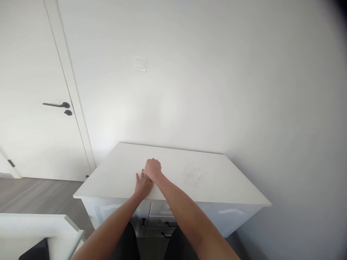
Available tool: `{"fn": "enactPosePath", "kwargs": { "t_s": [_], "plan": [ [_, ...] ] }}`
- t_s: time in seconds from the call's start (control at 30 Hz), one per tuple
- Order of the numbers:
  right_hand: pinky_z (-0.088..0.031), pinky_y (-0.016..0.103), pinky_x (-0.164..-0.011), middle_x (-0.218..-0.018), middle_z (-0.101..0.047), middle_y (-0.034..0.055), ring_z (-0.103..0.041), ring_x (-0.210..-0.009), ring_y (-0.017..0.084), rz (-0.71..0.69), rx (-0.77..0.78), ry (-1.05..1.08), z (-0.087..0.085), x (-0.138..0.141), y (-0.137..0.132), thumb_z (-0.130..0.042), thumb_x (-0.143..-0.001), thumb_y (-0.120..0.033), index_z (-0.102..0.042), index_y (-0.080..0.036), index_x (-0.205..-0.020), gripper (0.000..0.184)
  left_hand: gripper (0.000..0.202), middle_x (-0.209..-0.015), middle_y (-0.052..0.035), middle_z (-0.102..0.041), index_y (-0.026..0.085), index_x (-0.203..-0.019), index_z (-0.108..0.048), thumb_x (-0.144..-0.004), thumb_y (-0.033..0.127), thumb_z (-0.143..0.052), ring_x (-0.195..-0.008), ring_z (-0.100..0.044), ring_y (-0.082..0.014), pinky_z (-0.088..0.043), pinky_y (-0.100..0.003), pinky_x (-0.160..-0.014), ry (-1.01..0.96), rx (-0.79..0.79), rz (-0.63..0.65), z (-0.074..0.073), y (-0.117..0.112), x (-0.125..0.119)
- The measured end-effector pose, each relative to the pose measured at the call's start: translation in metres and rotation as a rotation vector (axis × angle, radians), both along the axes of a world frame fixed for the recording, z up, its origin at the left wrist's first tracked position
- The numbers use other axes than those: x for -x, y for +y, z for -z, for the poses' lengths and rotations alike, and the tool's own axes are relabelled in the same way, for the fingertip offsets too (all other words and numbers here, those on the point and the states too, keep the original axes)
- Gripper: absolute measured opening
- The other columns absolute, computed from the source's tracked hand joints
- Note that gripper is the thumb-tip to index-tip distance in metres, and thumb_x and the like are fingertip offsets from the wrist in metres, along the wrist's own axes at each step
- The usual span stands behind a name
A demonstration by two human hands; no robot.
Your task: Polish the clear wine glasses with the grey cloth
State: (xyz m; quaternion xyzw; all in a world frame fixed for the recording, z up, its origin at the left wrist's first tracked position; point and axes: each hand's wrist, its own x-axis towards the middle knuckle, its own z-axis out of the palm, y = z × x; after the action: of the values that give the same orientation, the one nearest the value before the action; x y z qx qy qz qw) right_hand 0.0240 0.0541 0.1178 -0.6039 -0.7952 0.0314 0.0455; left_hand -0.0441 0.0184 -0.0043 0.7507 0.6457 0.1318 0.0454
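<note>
A white cabinet stands against the wall, its flat top (pixel 222 180) in front of me. My left hand (pixel 142 184) lies flat on the top near its front edge, fingers stretched forward. My right hand (pixel 152 169) sits just beyond and partly over the left one, fingers curled into a fist on the surface; whether it holds anything is hidden. A patch of faint grey smudges (pixel 193 172) marks the top to the right of my hands.
A white door with a black lever handle (pixel 56 105) is at the left. A light switch (pixel 140 64) is on the wall above. Cabinet fronts with dark handles (pixel 168 224) show below. A white furniture edge (pixel 40 224) sits at lower left.
</note>
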Motion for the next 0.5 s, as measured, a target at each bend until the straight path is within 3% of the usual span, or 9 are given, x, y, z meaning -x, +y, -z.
{"fn": "enactPosePath", "kwargs": {
  "t_s": [0.1,0.17,0.23,0.3,0.37,0.47,0.5],
  "plan": [
    [-0.058,0.037,-0.071,-0.103,-0.076,0.0195,-0.076,-0.095,0.032,0.081,0.022,-0.020,0.001,0.011,0.001,-0.071,-0.080,-0.030,-0.074,-0.012,-0.106,0.033,0.062,-0.167,-0.0120,-0.042,0.024,-0.162,-0.040,-0.100,0.024,-0.036,-0.160,-0.024,-0.0393,-0.011,-0.071,-0.125,-0.002,-0.020,0.016,-0.001,-0.003,0.001],
    [-0.058,0.036,-0.070,-0.098,-0.077,0.0181,-0.076,-0.091,0.031,0.072,0.047,-0.042,-0.003,0.015,0.004,-0.073,-0.077,-0.031,-0.075,-0.012,-0.103,0.032,0.058,-0.162,-0.0138,-0.049,0.022,-0.155,-0.052,-0.100,0.025,-0.034,-0.158,-0.028,-0.0384,-0.013,-0.071,-0.126,-0.011,-0.033,0.004,0.000,-0.004,0.001],
    [-0.057,0.035,-0.070,-0.093,-0.078,0.0161,-0.076,-0.086,0.030,0.021,0.071,-0.062,-0.008,0.014,0.005,-0.076,-0.075,-0.032,-0.076,-0.013,-0.096,0.028,0.052,-0.152,-0.0162,-0.060,0.020,-0.138,-0.069,-0.101,0.027,-0.032,-0.157,-0.032,-0.0380,-0.015,-0.070,-0.126,-0.006,-0.044,-0.010,0.002,-0.002,0.001],
    [-0.056,0.034,-0.072,-0.091,-0.078,0.0135,-0.075,-0.085,0.028,-0.065,0.071,-0.071,-0.011,0.006,0.001,-0.076,-0.075,-0.032,-0.076,-0.016,-0.091,0.023,0.052,-0.144,-0.0173,-0.066,0.018,-0.124,-0.077,-0.102,0.030,-0.031,-0.155,-0.035,-0.0378,-0.015,-0.068,-0.126,0.002,-0.062,-0.025,0.007,0.000,0.000],
    [-0.053,0.032,-0.076,-0.094,-0.078,0.0096,-0.074,-0.091,0.025,-0.171,0.048,-0.064,-0.011,-0.007,-0.008,-0.073,-0.079,-0.034,-0.075,-0.019,-0.089,0.019,0.053,-0.148,-0.0168,-0.064,0.018,-0.135,-0.071,-0.103,0.030,-0.031,-0.153,-0.038,-0.0373,-0.012,-0.067,-0.127,0.000,-0.091,-0.027,0.013,0.003,0.000],
    [-0.049,0.028,-0.080,-0.102,-0.077,0.0029,-0.069,-0.104,0.021,-0.345,-0.051,0.022,-0.005,-0.027,-0.024,-0.067,-0.086,-0.041,-0.074,-0.025,-0.091,0.019,0.060,-0.163,-0.0153,-0.047,0.017,-0.160,-0.045,-0.101,0.026,-0.034,-0.155,-0.035,-0.0385,-0.011,-0.068,-0.127,-0.003,-0.106,0.001,0.020,0.007,0.001],
    [-0.047,0.027,-0.079,-0.102,-0.076,0.0022,-0.068,-0.105,0.021,-0.345,-0.071,0.057,-0.003,-0.031,-0.027,-0.065,-0.087,-0.043,-0.074,-0.025,-0.090,0.020,0.062,-0.166,-0.0154,-0.043,0.016,-0.162,-0.040,-0.101,0.027,-0.034,-0.156,-0.032,-0.0397,-0.012,-0.069,-0.127,-0.005,-0.097,0.005,0.020,0.007,0.001]
  ]
}}
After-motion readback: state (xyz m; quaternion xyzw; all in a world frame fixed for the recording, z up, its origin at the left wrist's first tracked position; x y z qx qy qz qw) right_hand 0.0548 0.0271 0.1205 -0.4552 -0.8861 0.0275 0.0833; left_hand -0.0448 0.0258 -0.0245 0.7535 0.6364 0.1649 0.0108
